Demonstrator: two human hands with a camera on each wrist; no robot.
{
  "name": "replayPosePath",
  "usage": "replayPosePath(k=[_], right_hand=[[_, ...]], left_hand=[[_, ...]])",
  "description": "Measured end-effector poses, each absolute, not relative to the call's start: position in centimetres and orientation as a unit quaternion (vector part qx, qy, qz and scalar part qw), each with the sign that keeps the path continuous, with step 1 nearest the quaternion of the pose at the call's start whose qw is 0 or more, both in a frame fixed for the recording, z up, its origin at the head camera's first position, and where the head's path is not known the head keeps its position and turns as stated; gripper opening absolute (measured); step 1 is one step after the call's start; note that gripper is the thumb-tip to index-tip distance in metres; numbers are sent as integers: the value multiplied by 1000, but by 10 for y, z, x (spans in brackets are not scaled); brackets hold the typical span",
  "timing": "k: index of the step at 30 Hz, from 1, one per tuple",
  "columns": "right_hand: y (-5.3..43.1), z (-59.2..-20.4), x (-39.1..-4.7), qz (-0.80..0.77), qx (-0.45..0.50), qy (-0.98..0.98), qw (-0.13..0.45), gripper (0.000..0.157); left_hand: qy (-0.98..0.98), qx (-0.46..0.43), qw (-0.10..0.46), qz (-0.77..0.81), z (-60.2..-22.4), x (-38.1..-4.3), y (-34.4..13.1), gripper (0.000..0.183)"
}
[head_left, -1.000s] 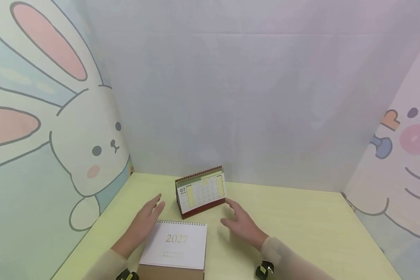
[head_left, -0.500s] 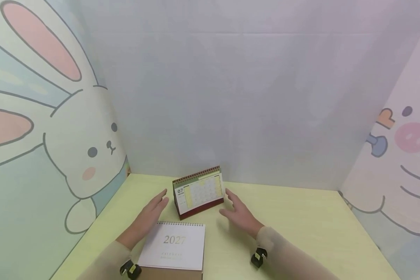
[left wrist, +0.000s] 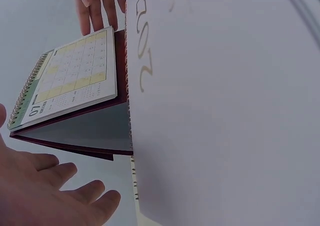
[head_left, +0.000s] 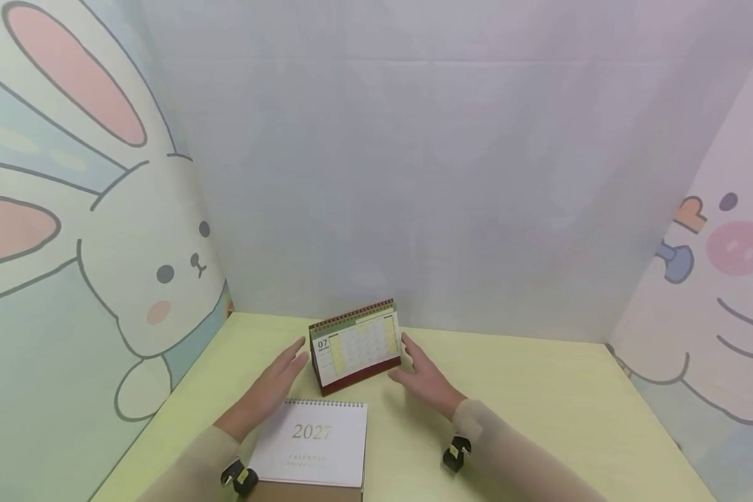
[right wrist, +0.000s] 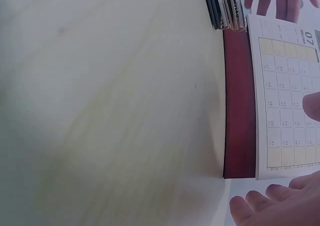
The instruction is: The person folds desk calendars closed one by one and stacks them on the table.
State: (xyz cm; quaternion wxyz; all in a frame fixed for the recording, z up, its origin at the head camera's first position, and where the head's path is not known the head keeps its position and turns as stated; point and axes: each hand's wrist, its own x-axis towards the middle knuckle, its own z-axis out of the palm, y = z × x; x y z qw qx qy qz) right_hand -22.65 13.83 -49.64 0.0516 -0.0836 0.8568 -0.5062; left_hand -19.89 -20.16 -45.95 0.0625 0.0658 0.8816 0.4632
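Observation:
A dark-red desk calendar (head_left: pixel 358 348) stands tilted like a tent, its page marked 07 facing me. Beside its left end is my left hand (head_left: pixel 268 387), fingers loosely straight; in the left wrist view a gap shows between those fingers (left wrist: pixel 90 191) and the calendar's side. At the right end my right hand (head_left: pixel 429 382) has its fingers extended close to the edge; whether they touch it I cannot tell. In the right wrist view its thumb (right wrist: pixel 312 106) overlaps the page. A white 2027 calendar (head_left: pixel 310 446) is nearer me, partly behind my left forearm.
The pale yellow table (head_left: pixel 539 397) extends to the right of the calendars. A plain pale backdrop (head_left: pixel 414 174) rises behind it. Printed side panels with a rabbit (head_left: pixel 150 244) and a pig (head_left: pixel 737 265) flank the table.
Both hands have moved slightly inward, closer to the red calendar's ends. The head view has shifted a little. Both calendars appear to stay in place.

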Motion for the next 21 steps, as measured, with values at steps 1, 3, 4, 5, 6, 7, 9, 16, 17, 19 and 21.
replayPosePath(k=[1,3,4,5,6,7,9,16,17,19,21], right_hand=[[138,-497,-227,-507,-84,856,53,92],[137,-497,-229,-508,-86,855,54,93],[136,-497,-229,-509,-86,855,56,93],[136,-498,-230,-510,-85,854,58,94],[135,-498,-231,-511,-85,853,60,94],[135,-498,-231,-512,-85,852,61,95],[134,-498,-232,-515,-87,851,60,95],[131,-497,-231,-524,-89,845,58,97],[131,-497,-231,-525,-90,844,58,97],[131,-498,-231,-525,-92,844,60,97],[130,-499,-231,-524,-93,845,60,98]], left_hand=[[881,67,63,464,-459,-199,-201,87],[879,68,65,467,-459,-200,-200,86],[877,68,65,470,-459,-200,-199,84],[876,69,65,472,-459,-200,-199,83],[877,68,64,472,-459,-201,-198,82],[877,68,64,472,-459,-201,-197,81],[877,69,62,472,-459,-202,-196,79],[876,70,65,472,-457,-207,-192,79],[875,73,66,474,-457,-207,-191,79],[871,81,67,480,-457,-209,-190,79],[867,88,69,485,-457,-209,-188,79]])
